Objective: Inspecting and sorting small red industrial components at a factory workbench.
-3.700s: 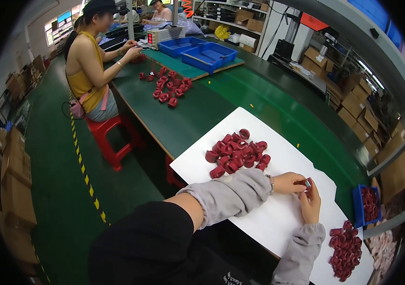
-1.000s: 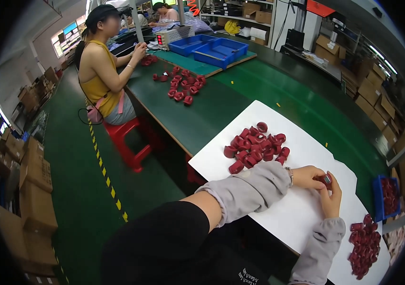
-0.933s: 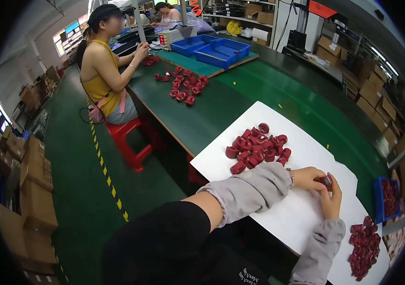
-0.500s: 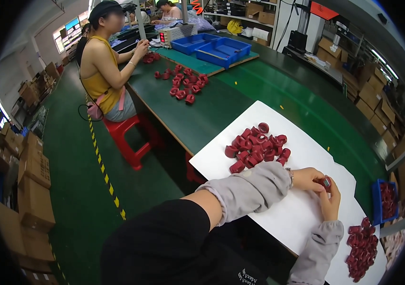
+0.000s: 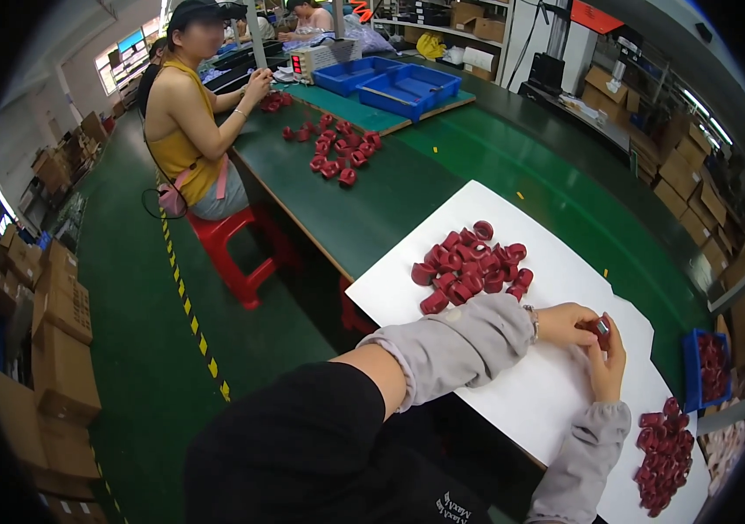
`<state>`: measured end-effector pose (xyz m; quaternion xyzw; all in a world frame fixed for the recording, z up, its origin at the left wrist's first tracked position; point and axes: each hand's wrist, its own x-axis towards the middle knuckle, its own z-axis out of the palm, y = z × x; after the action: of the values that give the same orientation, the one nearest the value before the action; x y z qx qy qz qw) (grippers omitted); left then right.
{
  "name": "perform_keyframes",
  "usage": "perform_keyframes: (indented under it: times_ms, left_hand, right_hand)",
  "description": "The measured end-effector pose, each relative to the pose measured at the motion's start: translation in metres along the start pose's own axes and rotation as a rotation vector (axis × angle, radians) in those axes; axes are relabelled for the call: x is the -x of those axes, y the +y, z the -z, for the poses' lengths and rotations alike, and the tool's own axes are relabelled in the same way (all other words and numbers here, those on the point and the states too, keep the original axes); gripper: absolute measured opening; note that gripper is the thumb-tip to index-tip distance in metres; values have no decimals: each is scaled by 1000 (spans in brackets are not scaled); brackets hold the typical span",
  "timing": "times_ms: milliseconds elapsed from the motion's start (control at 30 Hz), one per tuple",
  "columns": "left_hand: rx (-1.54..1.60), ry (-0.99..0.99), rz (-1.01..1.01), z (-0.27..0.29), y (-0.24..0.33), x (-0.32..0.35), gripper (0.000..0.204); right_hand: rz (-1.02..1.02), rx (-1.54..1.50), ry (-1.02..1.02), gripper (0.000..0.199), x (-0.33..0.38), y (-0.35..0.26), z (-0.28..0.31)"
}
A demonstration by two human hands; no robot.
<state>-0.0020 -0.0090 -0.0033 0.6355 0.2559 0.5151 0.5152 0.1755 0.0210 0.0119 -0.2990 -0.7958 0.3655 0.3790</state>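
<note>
Both hands meet over a white sheet (image 5: 529, 393) on the table. Between their fingertips is a small dark red cap-like part (image 5: 600, 327) with a pale, shiny spot on it. My left hand (image 5: 564, 323) grips it from the left, fingers bent. My right hand (image 5: 608, 362) comes up from below, thumb and fingers closed around the part's other side. A heap of similar red hollow parts (image 5: 468, 266) lies on the sheet beyond my left forearm. Another pile of red parts (image 5: 665, 454) sits right of my right forearm.
A blue bin (image 5: 695, 371) of red parts stands at the right edge. Farther along the green table (image 5: 329, 210) lie more red parts (image 5: 342, 148) and blue trays (image 5: 411, 92). A co-worker (image 5: 193, 122) sits on a red stool (image 5: 246, 253) at the left side.
The view has shifted very slightly, and the co-worker's head has turned. My hands keep nearly the same place, with the red part tilted a little differently between them.
</note>
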Motion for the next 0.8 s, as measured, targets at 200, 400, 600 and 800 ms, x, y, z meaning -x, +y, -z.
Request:
perform_keyframes:
  times_ms: [200, 400, 600, 800]
  left_hand:
    - [-130, -11, 42, 2, -3, -3, 25]
    - [-26, 15, 110, 3, -4, -1, 27]
    - [-23, -11, 183, 4, 2, -2, 26]
    - [-26, 18, 128, 2, -3, -3, 25]
  right_hand:
    - [-9, 44, -8, 46, 1, -1, 4]
    - [-26, 39, -51, 46, -1, -2, 4]
    - [-50, 19, -42, 46, -1, 0, 3]
    - [-78, -35, -68, 48, -2, 5, 2]
